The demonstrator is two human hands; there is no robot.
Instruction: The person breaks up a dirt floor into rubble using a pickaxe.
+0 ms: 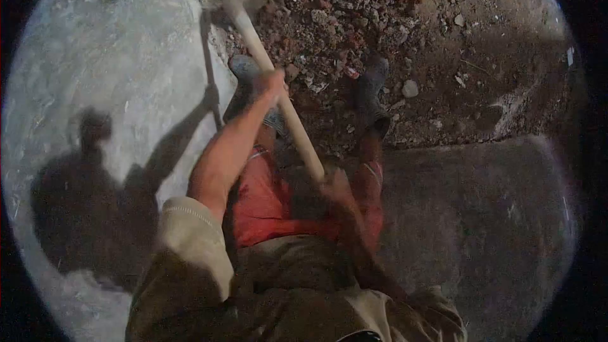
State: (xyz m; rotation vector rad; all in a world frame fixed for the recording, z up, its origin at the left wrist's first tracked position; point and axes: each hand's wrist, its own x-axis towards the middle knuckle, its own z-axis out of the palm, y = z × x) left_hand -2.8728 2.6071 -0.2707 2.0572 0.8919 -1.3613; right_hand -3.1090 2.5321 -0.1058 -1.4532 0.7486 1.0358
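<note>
A long tool with a pale wooden handle (294, 123) slants across the middle of the head view. Its far end is smeared by motion over the rubble, so the kind of head on it cannot be made out. My left hand (271, 82) is wrapped round the handle about midway along. Lower down, near my thighs, my right hand (335, 185) grips the handle's near end and is slightly blurred. Broken rubble and loose soil (329, 25) lie under and beyond the tool's far end.
My dark shoes (372, 82) stand apart at the rubble's edge. On the left rises a pale grey wall or slab (126, 38) bearing my shadow. A flat dark slab (468, 215) lies at the lower right. Several stones, including a pale one (410, 88), are scattered on the soil.
</note>
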